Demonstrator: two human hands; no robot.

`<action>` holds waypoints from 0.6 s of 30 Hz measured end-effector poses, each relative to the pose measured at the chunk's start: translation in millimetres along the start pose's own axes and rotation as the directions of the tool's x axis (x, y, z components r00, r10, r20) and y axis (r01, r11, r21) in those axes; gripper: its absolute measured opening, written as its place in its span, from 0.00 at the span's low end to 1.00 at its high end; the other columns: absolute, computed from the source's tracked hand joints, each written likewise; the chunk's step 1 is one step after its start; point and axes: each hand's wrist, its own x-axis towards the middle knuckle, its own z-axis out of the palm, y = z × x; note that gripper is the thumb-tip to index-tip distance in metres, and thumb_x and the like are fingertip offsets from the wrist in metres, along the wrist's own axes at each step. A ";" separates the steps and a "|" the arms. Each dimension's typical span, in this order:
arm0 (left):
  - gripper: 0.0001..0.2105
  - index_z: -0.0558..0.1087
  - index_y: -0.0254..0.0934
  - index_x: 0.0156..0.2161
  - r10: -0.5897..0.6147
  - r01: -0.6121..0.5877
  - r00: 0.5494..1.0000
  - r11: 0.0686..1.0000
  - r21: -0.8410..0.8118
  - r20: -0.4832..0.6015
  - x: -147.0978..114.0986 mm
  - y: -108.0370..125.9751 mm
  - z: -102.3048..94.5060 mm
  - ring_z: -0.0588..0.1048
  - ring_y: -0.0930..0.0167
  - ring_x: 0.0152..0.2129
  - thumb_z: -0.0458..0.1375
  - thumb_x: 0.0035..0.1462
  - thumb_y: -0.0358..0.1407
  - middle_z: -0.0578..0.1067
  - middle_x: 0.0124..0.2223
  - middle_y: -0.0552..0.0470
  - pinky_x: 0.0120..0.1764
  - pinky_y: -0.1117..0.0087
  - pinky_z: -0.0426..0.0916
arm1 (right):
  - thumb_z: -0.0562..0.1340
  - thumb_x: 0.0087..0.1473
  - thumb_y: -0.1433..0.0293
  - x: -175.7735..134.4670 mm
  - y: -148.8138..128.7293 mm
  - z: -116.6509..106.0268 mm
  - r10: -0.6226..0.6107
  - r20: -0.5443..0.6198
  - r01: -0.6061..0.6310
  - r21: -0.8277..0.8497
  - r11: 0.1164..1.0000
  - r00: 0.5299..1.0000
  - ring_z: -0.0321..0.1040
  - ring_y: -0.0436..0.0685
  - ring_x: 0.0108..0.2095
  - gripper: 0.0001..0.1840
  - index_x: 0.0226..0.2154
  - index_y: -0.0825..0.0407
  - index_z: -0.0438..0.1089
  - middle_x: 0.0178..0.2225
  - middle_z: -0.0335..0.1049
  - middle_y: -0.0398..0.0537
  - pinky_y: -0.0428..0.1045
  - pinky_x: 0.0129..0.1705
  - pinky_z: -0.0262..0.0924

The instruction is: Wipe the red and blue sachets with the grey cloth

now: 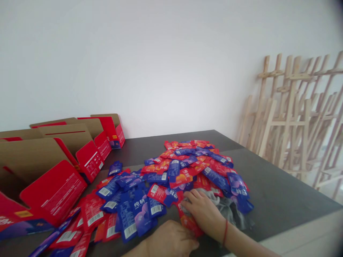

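My left hand [171, 238] is closed at the near table edge, its fingers curled at the lower end of a red pouch [185, 218]. My right hand [204, 211], with a red string at the wrist, lies over that same pouch. Its fingers are bent around a grey cloth [229, 211], which spreads out to the right beneath the hand. Part of the pouch is hidden under both hands. Beyond them spreads a heap of red and blue pouches [184, 167]. More blue pouches [139, 210] lie to the left of my hands.
Open red cardboard boxes [57, 191] with brown insides stand in a row along the left side. Red pouches [91, 210] lie beside the nearest box. The dark table [270, 189] ends at a white wall [171, 71]. Wooden easels [291, 117] stand off to the right.
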 end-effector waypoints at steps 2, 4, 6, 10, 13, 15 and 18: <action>0.12 0.72 0.37 0.44 0.007 -0.006 1.000 1.000 0.016 -0.012 1.2 2.0 -1.6 0.78 0.70 0.33 0.45 0.71 0.34 0.79 0.35 0.50 0.36 0.73 0.71 | 0.62 0.62 0.69 8.7 -6.2 3.2 -0.041 -0.013 0.040 -0.041 0.998 0.999 0.63 0.62 0.46 0.09 0.45 0.50 0.72 0.49 0.71 0.50 0.55 0.43 0.58; 0.12 0.72 0.36 0.41 0.009 -0.009 1.000 0.999 0.040 -0.013 2.5 4.2 -3.5 0.77 0.70 0.31 0.45 0.71 0.33 0.79 0.34 0.51 0.35 0.74 0.71 | 0.62 0.61 0.67 6.0 -9.2 5.6 -0.139 -0.019 0.138 -0.035 0.990 0.990 0.62 0.62 0.47 0.08 0.44 0.50 0.72 0.49 0.70 0.49 0.56 0.43 0.57; 0.13 0.71 0.36 0.39 0.016 -0.016 1.000 0.998 0.065 0.000 3.1 5.5 -5.3 0.77 0.71 0.30 0.45 0.71 0.33 0.79 0.33 0.51 0.35 0.74 0.70 | 0.62 0.62 0.65 -7.3 -6.6 6.8 -0.223 -0.029 0.224 0.019 0.974 0.974 0.62 0.61 0.48 0.09 0.44 0.48 0.71 0.49 0.70 0.46 0.55 0.44 0.57; 0.13 0.70 0.37 0.41 0.045 -0.048 0.999 0.994 0.095 0.026 1.8 4.2 -6.1 0.77 0.71 0.31 0.43 0.73 0.34 0.79 0.33 0.52 0.37 0.75 0.70 | 0.62 0.62 0.64 -39.4 11.1 7.8 -0.222 -0.044 0.226 0.130 0.965 0.974 0.63 0.59 0.47 0.12 0.49 0.43 0.69 0.50 0.70 0.42 0.54 0.44 0.56; 0.12 0.70 0.38 0.43 0.031 -0.033 0.999 0.995 0.095 0.024 0.6 1.5 -3.1 0.77 0.72 0.33 0.43 0.72 0.34 0.79 0.34 0.52 0.37 0.76 0.70 | 0.63 0.61 0.68 -42.6 21.1 8.5 -0.094 -0.039 0.098 0.124 0.987 0.995 0.63 0.59 0.47 0.13 0.49 0.43 0.70 0.51 0.70 0.43 0.54 0.45 0.56; 0.11 0.69 0.38 0.45 0.010 -0.010 1.000 0.996 0.083 0.006 0.6 -0.3 -0.9 0.76 0.72 0.32 0.44 0.71 0.33 0.78 0.35 0.52 0.37 0.76 0.70 | 0.62 0.60 0.71 -34.5 21.8 8.3 0.011 -0.035 -0.007 0.108 0.994 0.999 0.63 0.60 0.47 0.14 0.49 0.45 0.71 0.51 0.71 0.45 0.54 0.46 0.57; 0.08 0.69 0.37 0.44 -0.057 0.060 0.998 0.994 0.086 -0.036 0.3 -1.7 -0.9 0.75 0.71 0.31 0.48 0.67 0.31 0.77 0.36 0.52 0.35 0.74 0.70 | 0.61 0.60 0.74 -23.4 17.6 7.5 0.077 -0.024 -0.074 0.131 0.989 0.997 0.63 0.60 0.47 0.15 0.49 0.46 0.72 0.50 0.71 0.46 0.54 0.47 0.57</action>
